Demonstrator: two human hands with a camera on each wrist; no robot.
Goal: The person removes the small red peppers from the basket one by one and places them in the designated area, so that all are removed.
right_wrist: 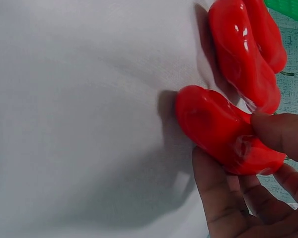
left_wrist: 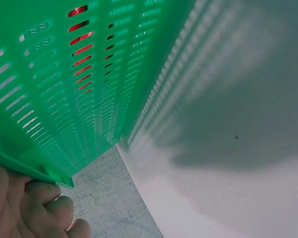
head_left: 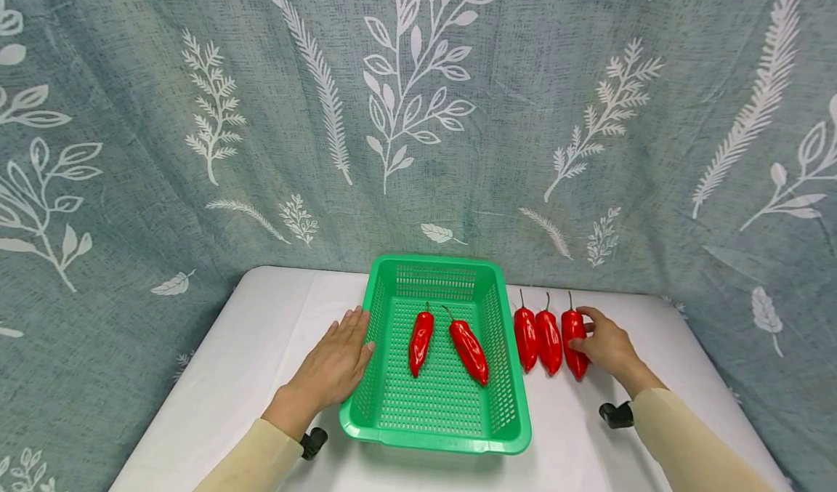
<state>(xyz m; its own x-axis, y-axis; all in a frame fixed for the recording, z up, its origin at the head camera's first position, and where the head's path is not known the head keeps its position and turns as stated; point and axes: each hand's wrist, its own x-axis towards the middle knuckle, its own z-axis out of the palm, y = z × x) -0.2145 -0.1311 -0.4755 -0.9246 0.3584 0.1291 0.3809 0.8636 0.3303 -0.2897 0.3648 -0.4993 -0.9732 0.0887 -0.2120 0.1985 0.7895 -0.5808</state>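
My right hand (head_left: 611,348) pinches a long red chili pepper (head_left: 573,332) between thumb and fingers, at the right end of a row. The right wrist view shows the thumb on one side of this pepper (right_wrist: 213,126) and fingers on the other. Next to it lie two more red peppers, a middle one (head_left: 548,341) and a left one (head_left: 526,338). My left hand (head_left: 332,365), its fingers fairly straight, rests against the left rim of a green plastic basket (head_left: 438,442). Inside the basket lie a smaller red pepper (head_left: 421,341) and a slanted one (head_left: 469,354).
A white-covered table (head_left: 261,339) carries the basket and peppers. Behind it hangs a grey-green cloth (head_left: 484,158) with white leaf prints. Slotted basket walls (left_wrist: 49,89) rise beside my left hand. A black wrist device (head_left: 616,415) sits at the right sleeve.
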